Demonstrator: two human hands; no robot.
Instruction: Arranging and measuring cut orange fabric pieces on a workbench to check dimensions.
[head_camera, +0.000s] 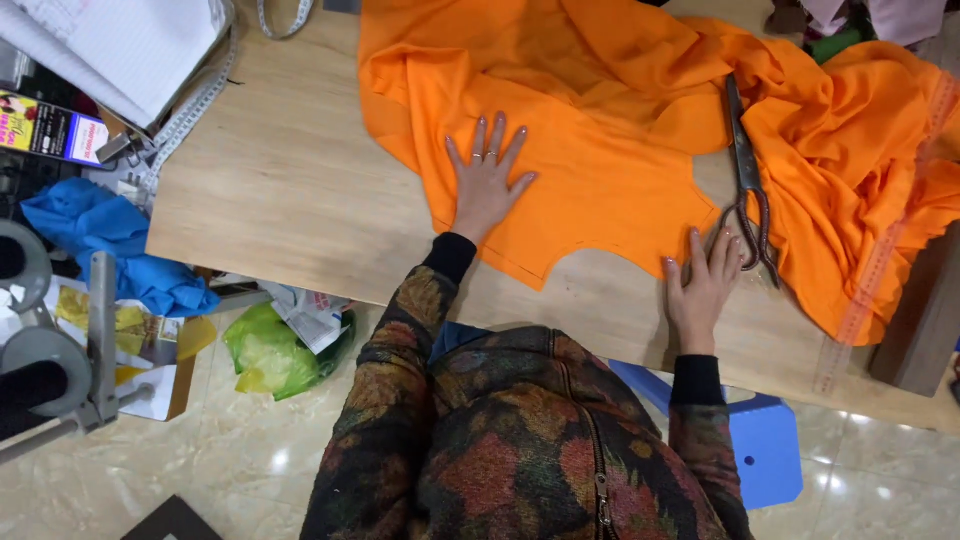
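Head view showed soft, light orange fabric (600, 180) spread toward the table's (290, 190) far edge; left hand (487, 188) lay flat, fingers spread, pinning it; right hand (705, 285) rested open beside scissors (747, 170); best gripped at its cut edge.

orange fabric (600, 150) cut off at top edge

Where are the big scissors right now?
In the head view, the scissors lie on the orange fabric at the table's right side, handles just beyond the right hand.
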